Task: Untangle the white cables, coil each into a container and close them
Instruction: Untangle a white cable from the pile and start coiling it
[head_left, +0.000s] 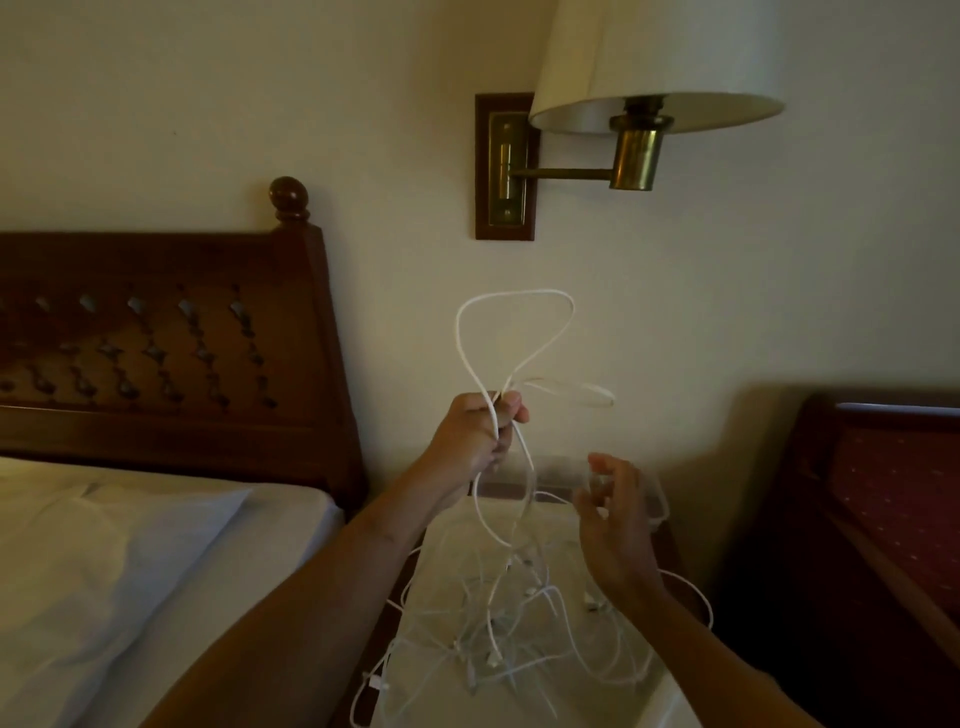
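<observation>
A bed (156, 545) lies at left. The raised left hand (475, 436) closes its grip on a loop of white cable (519, 292), whose strands trail to a tangle (498, 634) on the surface. The right hand (618, 525) hovers loosely spread and empty before a clear container (657, 499). Best to ease one strand free slowly, not tug.

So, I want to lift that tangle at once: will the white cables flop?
Probably floppy: the white cables sag from the left hand into a heap. Likely light: one hand holds up a loop. May snag, since strands cross.
</observation>
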